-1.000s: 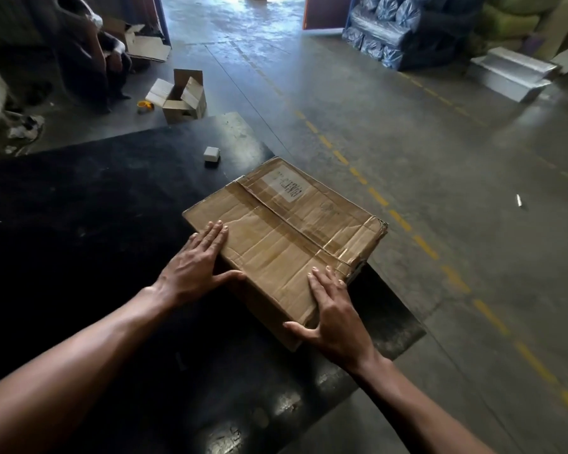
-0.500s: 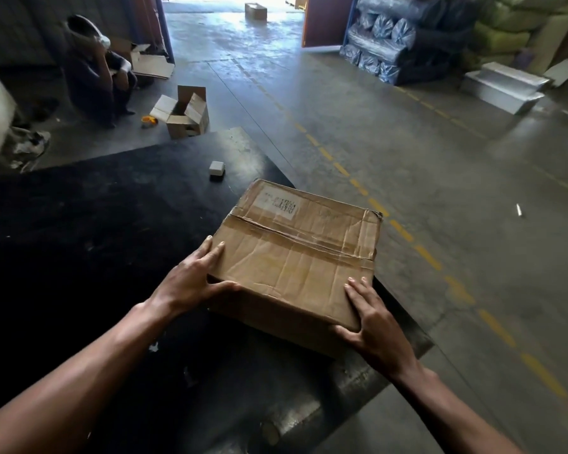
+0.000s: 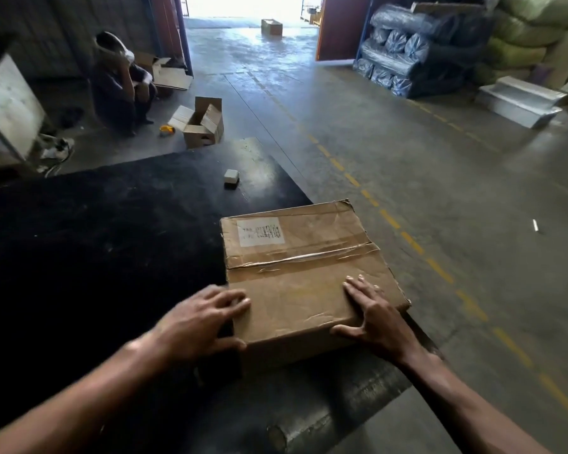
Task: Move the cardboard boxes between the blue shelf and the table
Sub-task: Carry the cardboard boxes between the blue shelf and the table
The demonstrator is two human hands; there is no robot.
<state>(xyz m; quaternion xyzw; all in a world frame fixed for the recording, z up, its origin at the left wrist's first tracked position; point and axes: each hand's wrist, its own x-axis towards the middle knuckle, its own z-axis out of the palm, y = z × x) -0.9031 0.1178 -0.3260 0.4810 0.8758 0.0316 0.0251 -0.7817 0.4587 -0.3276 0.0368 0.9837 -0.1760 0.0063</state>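
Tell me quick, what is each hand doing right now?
Left hand: closed, gripping the cardboard box at its near left corner.
Right hand: open, fingers pressing flat on the box top.

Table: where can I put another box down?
The wide bare black table left of the cardboard box, nearer than the small white block. The right corner is crowded: that box, with left hand and right hand on it.

— What is seen at the far left?
— A seated person [image 3: 118,90] is seen, with a yellow tape roll [image 3: 166,130] laid near.
— And at the far right?
— Wrapped blue rolls [image 3: 397,50] are stacked beside green sacks [image 3: 522,37].
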